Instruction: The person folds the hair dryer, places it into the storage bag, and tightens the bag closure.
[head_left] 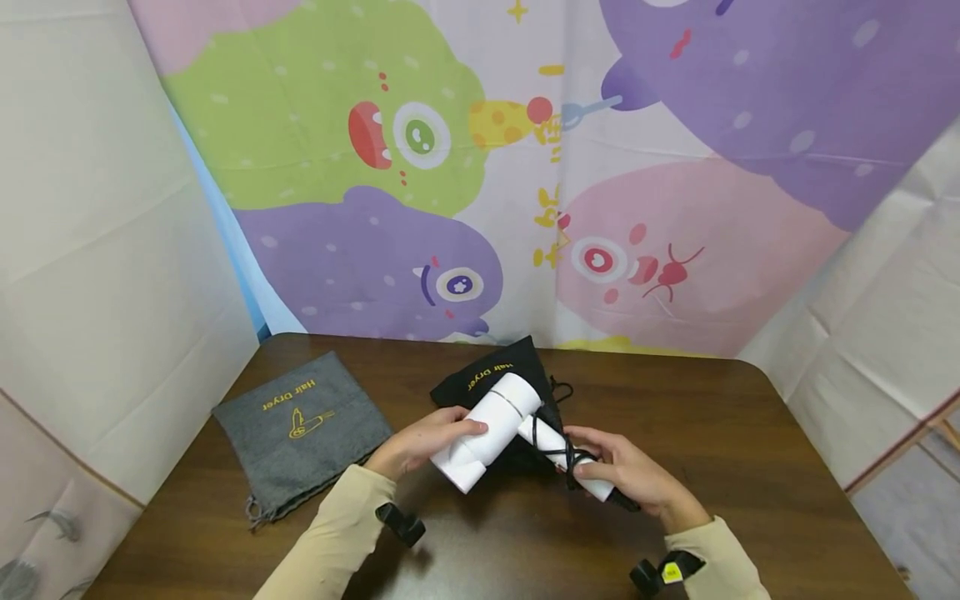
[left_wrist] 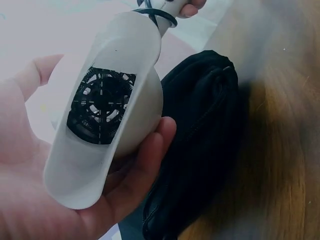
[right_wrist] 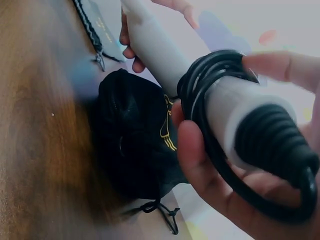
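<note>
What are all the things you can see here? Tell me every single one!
white plastic hair dryer: 1, white, held above the table's middle in both hands
black power cord: 1, black, wound round the dryer's handle
black fabric drawstring pouch: 1, black with yellow lettering, under the dryer
grey fabric drawstring pouch: 1, grey with yellow lettering, table's left
dark brown wooden table: 1, brown
cartoon monster backdrop: 1, many colours, behind the table
left hand: 1, grips the barrel
right hand: 1, grips the handle

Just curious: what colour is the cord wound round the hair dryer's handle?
Black; the cord shows best in the right wrist view.
</note>
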